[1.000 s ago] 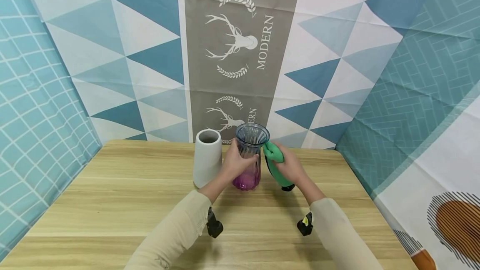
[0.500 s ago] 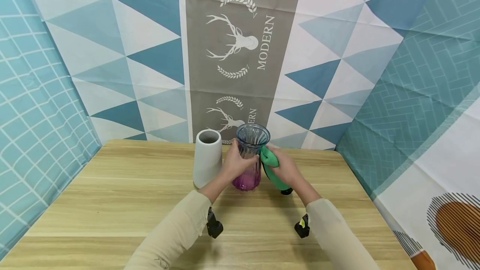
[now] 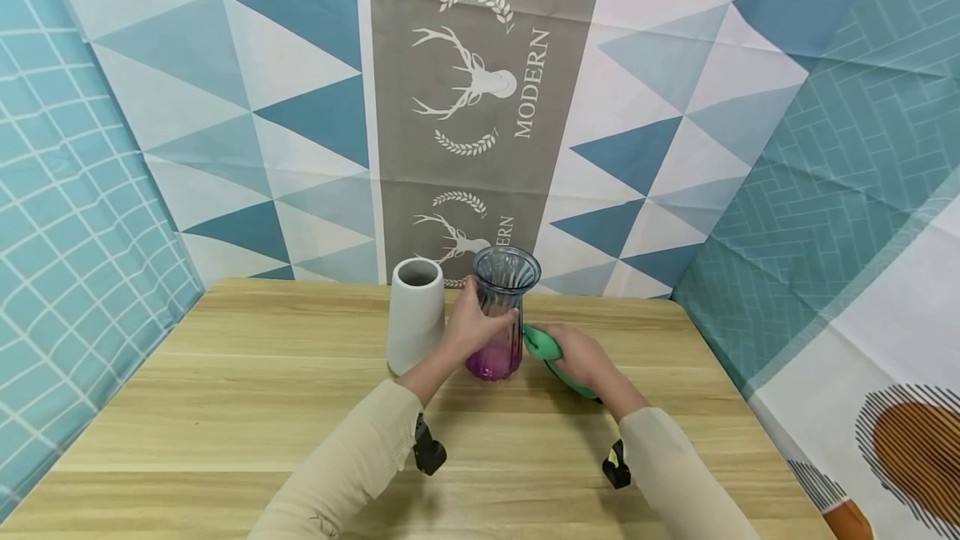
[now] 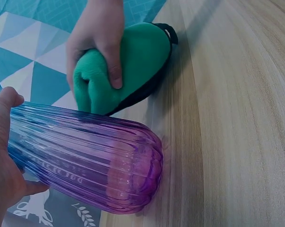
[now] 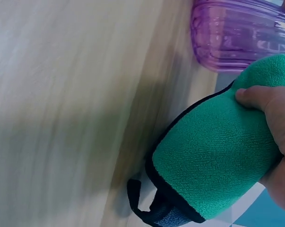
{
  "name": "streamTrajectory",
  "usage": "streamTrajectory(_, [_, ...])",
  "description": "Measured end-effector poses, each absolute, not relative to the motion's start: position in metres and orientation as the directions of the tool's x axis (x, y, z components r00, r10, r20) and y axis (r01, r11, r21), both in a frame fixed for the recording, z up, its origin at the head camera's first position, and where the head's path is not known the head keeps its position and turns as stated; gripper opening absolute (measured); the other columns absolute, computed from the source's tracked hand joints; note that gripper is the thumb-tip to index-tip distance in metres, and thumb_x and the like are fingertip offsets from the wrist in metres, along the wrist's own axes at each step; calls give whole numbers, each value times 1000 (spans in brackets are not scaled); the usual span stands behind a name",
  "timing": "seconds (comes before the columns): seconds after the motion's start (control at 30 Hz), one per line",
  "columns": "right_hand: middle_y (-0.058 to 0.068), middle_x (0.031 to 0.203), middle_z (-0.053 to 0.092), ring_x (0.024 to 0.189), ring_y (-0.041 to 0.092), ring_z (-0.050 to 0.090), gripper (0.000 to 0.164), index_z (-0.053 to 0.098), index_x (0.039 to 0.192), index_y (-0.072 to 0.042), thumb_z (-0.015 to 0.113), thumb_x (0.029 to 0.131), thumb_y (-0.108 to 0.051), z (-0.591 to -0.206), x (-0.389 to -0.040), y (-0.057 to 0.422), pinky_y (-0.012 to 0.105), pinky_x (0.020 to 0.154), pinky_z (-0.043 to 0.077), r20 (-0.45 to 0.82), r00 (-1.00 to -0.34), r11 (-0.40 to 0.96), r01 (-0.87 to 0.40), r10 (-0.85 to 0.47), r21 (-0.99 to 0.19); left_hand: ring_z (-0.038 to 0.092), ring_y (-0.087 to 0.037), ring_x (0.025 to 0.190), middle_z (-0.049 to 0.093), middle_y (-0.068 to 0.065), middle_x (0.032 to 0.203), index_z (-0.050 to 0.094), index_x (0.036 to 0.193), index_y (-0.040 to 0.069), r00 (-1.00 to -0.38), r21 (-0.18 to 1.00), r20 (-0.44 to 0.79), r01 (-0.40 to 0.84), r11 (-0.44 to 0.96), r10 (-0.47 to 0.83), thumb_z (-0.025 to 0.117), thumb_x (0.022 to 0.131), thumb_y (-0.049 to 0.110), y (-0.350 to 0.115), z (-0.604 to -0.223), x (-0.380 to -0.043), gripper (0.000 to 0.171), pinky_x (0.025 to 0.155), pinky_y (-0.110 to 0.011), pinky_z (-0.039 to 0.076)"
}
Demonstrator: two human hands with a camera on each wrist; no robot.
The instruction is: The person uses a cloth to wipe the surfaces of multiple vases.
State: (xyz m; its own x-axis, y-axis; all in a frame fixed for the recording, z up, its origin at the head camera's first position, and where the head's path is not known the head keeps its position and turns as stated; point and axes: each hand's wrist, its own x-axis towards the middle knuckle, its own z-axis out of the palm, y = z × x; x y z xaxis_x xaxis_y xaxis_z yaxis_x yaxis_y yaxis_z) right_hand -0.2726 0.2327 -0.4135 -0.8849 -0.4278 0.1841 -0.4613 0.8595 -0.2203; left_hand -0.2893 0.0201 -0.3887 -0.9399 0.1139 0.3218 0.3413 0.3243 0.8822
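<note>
A ribbed glass vase (image 3: 498,355), blue-grey at its flared rim and purple at the base, stands upright on the wooden table. My left hand (image 3: 472,327) holds it around the upper body, thumb on the near side. To the vase's right, my right hand (image 3: 579,353) grips a folded green cleaning cloth (image 3: 543,344) with black edging and a hanging loop. In the left wrist view, the folded end of the cloth (image 4: 141,60) lies right at the vase's side. The right wrist view shows the thumb pressed into the cloth (image 5: 213,151), near the purple base (image 5: 237,38).
A tall white vase (image 3: 415,327) stands just left of the glass one, close to my left hand. The tabletop (image 3: 225,407) ends behind both vases at a patterned wall covering (image 3: 465,173). Side hangings flank the table.
My right hand has moved the cloth down along the vase's right side, from near the rim to the lower body. The left hand and the vase stay in place.
</note>
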Motion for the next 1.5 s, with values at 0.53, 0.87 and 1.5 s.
streamTrajectory(0.53, [15, 126, 56, 112, 35, 55, 60, 49, 136, -18, 70, 81, -7, -436, -262, 246, 51, 89, 48, 120, -904, 884, -426, -410, -192, 43, -29, 131, 49, -14, 136, 31, 138, 8, -948, 878, 302, 318, 359, 101, 77, 75, 31, 20, -387, -287, 80, 111, -43, 32])
streamTrajectory(0.87, [16, 128, 55, 114, 36, 53, 66, 48, 137, -20, 74, 78, -32, -444, -255, 241, 52, 91, 45, 40, -892, 865, -447, -451, -229, 42, -31, 131, 47, -16, 135, 32, 138, 5, -931, 855, 347, 363, 369, 113, 76, 77, 32, 16, -390, -286, 80, 110, -44, 33])
streamTrajectory(1.5, [18, 140, 46, 126, 40, 44, 71, 52, 134, -24, 67, 75, -60, -439, -248, 240, 58, 99, 39, 36, -916, 872, -392, -400, -293, 45, -38, 124, 43, -21, 137, 35, 137, 0, -912, 804, 380, 408, 432, 153, 76, 77, 25, -1, -403, -256, 77, 103, -49, 40])
